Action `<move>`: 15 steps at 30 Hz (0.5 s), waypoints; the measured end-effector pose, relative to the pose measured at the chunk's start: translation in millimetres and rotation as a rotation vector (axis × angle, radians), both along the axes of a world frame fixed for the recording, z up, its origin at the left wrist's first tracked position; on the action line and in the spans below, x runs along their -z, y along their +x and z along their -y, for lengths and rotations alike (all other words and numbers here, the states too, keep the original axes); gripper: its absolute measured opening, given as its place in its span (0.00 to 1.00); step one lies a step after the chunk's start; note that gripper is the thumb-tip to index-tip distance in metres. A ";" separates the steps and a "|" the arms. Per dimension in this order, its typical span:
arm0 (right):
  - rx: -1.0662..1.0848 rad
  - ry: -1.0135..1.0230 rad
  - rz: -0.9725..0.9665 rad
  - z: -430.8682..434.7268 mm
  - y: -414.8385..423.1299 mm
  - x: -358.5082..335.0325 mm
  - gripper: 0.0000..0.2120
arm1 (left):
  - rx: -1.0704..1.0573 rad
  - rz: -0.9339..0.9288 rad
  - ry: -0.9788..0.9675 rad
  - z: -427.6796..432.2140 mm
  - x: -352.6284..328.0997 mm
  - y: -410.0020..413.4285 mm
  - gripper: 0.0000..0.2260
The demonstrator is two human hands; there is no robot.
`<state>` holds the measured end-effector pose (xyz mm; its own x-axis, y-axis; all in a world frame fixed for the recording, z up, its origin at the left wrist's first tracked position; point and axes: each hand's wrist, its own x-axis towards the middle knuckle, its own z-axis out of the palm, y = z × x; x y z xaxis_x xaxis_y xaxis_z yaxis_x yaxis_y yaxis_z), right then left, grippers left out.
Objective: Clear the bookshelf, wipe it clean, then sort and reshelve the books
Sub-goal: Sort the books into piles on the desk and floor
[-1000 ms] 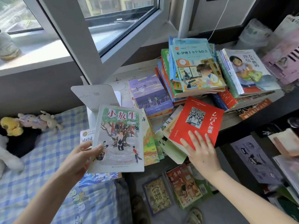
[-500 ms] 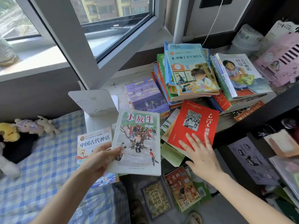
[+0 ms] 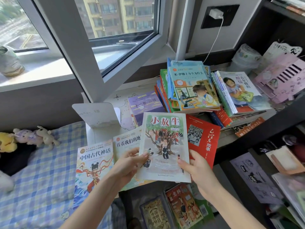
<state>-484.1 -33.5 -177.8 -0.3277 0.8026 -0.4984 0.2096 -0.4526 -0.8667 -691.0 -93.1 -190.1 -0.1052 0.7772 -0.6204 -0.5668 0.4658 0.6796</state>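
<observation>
Blue checked bed (image 3: 41,187) on the left carries plush toys (image 3: 38,138) and a mythology book (image 3: 94,166). The bench (image 3: 142,83) under the window bears tall book stacks (image 3: 193,90). Two more books (image 3: 183,205) lie on the floor (image 3: 220,219).

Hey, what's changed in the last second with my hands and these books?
The right hand left the red book and took a grip on the lower right edge of the tree-cover book. The left hand kept holding it and carried it rightward, partly over the red book. The red book and the book stacks behind stayed put.
</observation>
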 end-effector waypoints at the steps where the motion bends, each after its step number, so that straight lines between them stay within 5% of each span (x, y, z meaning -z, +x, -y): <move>1: 0.002 0.014 -0.011 1.0 0.3 -0.1 0.15 | 0.019 -0.014 -0.004 0.0 0.3 -0.1 0.12; 7: 0.015 0.072 -0.051 -11.4 -13.2 -4.2 0.15 | 0.180 -0.245 -0.057 -0.5 8.9 -15.7 0.10; 11: -0.051 0.234 0.059 -45.0 -53.2 -0.9 0.19 | 0.052 -0.528 -0.148 -6.8 16.3 -42.6 0.03; 15: -0.068 0.224 0.162 -86.9 -96.2 18.3 0.18 | -0.035 -0.585 -0.152 -21.1 15.8 -63.2 0.04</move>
